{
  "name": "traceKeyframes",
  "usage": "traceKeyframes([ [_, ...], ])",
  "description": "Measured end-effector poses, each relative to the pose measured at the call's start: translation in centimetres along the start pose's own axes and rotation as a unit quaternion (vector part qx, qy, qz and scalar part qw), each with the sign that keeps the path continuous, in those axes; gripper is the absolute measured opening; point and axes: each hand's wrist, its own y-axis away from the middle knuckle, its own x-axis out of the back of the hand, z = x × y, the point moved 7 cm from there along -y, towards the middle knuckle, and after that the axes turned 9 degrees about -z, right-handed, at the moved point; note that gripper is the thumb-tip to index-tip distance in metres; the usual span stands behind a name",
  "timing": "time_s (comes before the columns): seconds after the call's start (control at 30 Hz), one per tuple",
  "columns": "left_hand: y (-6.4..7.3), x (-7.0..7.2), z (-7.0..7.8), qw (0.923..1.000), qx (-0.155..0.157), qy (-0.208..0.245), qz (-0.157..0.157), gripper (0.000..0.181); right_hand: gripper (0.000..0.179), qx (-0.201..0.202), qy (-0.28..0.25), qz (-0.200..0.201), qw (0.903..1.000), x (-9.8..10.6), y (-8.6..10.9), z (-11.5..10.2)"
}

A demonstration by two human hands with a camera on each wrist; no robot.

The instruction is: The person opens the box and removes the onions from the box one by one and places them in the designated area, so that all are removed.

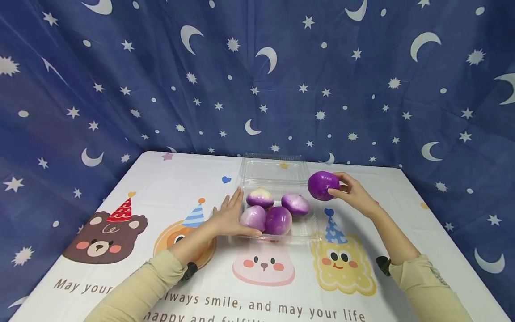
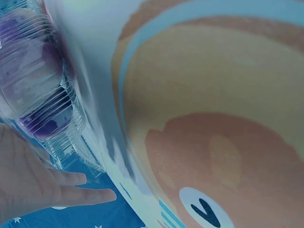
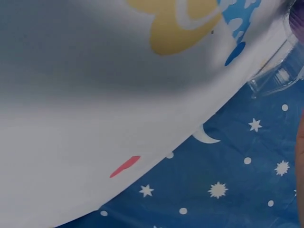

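Observation:
A glossy, round purple onion is pinched between the thumb and fingers of my right hand, raised at the right of a clear plastic box. Several purple-and-white onions sit inside the box, mostly in its left and middle part. My left hand rests against the box's left side, fingers straight along the wall and thumb at the front edge. In the left wrist view, straight fingers show beside the ribbed wall. The right wrist view shows only a sliver of the right hand.
The box's clear lid lies folded open toward the back. A white tablecloth with printed cartoon figures and lettering covers the table. Behind the table's back edge hangs a dark blue curtain with moons and stars.

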Motion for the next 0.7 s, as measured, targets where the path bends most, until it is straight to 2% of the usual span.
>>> traceKeyframes([
  [0.13,0.0,0.1,0.1,1.0000,0.000,0.002,0.002,0.136,0.051,-0.008,-0.006,0.006,0.9999,0.5,-0.2,0.4],
  [0.4,0.2,-0.1,0.0,1.0000,0.003,0.009,-0.003,0.136,0.058,-0.011,-0.060,0.002,0.9981,0.8,-0.9,1.4],
  [0.7,0.1,0.2,0.1,0.9999,-0.007,0.009,0.007,0.135,0.060,-0.041,-0.046,0.019,0.9979,1.0,-1.7,2.6],
])
